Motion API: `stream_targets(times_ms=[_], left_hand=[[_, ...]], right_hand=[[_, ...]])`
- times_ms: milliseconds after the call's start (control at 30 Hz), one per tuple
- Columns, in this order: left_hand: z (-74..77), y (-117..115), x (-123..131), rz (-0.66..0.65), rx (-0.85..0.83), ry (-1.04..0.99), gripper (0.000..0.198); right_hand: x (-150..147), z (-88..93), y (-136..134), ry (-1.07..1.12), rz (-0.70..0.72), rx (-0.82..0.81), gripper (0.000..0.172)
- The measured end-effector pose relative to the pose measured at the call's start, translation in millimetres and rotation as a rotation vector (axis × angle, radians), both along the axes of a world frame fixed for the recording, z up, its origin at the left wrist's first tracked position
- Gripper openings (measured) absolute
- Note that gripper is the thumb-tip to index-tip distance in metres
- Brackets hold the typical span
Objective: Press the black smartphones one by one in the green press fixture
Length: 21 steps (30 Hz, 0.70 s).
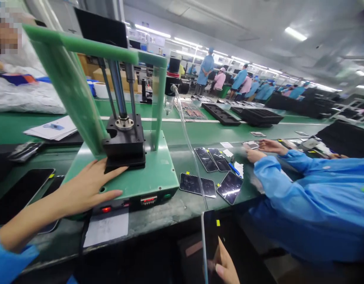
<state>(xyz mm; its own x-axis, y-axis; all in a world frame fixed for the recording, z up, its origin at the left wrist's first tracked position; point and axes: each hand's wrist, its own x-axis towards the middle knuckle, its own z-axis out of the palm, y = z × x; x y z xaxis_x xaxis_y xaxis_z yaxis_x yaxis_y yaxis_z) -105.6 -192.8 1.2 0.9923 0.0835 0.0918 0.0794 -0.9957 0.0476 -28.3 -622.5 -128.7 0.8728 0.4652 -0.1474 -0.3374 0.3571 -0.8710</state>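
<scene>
My left hand lies with fingers spread on the green base of a bench press, its fingertips at the black press block. In my right hand, low in the picture, is a phone with a dark face and a small yellow tab, held upright below the table edge. Several dark phones or screens with yellow tabs lie on the table right of the press. Left of it, partly behind my forearm, rests another dark phone.
A co-worker in a blue smock handles a small part at the right. A clear hose hangs in front of the phones. Black trays stand farther back. White papers lie at the left, and a sheet sits at the table edge.
</scene>
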Motion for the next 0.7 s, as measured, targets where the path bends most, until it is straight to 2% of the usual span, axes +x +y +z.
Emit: stream_targets(times_ms=[100,200,367,600,700], left_hand=[[6.9,-5.5,5.5,0.033,-0.014,0.063,0.072],[7.6,-8.8,8.5,0.065,-0.022,0.059,0.077],[-0.8,-7.7,6.1,0.037,-0.003,-0.020,0.074],[-2.0,-2.0,6.8,0.017,0.011,-0.010,0.084],[-3.5,0.4,7.5,-0.001,0.026,-0.058,0.089]], right_hand=[[-1.6,11.9,11.2,0.010,0.143,-0.018,0.067],[-5.9,13.3,13.2,0.061,0.223,0.008,0.068],[-16.5,11.1,16.5,0.093,0.239,0.145,0.064],[-22.8,0.3,20.2,0.138,0.204,0.195,0.058],[-20.1,-4.1,30.0,0.101,0.252,0.233,0.059]])
